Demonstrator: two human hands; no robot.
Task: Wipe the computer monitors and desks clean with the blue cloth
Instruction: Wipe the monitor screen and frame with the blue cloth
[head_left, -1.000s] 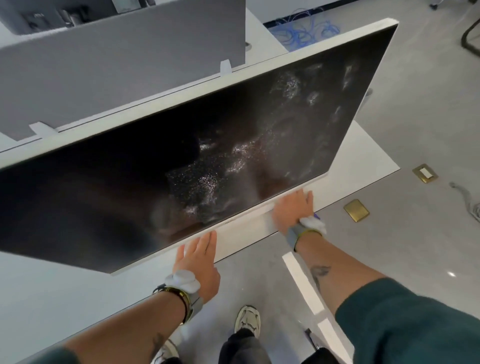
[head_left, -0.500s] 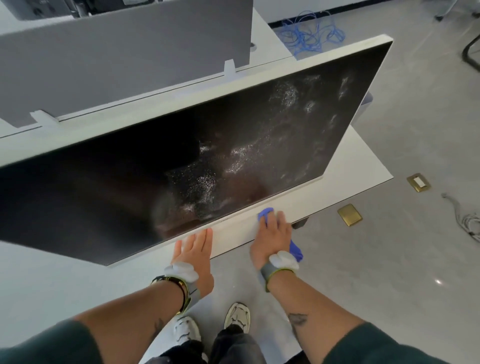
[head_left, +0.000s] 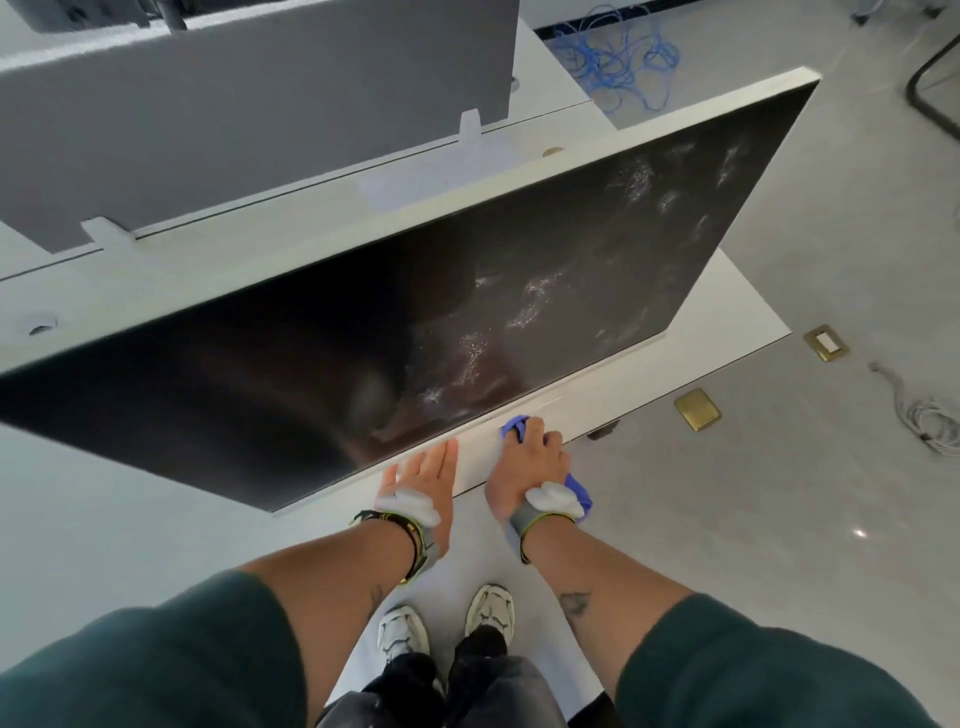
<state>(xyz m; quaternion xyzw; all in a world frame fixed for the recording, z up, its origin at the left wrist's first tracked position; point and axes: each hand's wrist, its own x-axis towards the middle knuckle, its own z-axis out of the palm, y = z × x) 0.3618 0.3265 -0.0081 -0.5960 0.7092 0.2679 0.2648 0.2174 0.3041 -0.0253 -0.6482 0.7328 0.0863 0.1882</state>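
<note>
Head view: at lower centre my right hand (head_left: 530, 462) curls round the blue cloth (head_left: 514, 427), which is bunched under my palm on the desk (head_left: 701, 332) just below the monitor (head_left: 415, 322). It looks soft and light, best gripped wadded. My left hand (head_left: 421, 475) lies flat beside it, fingers straight.

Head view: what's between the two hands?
Only bare white desk separates left hand and right hand, which grips the blue cloth; head view shows it.
</note>
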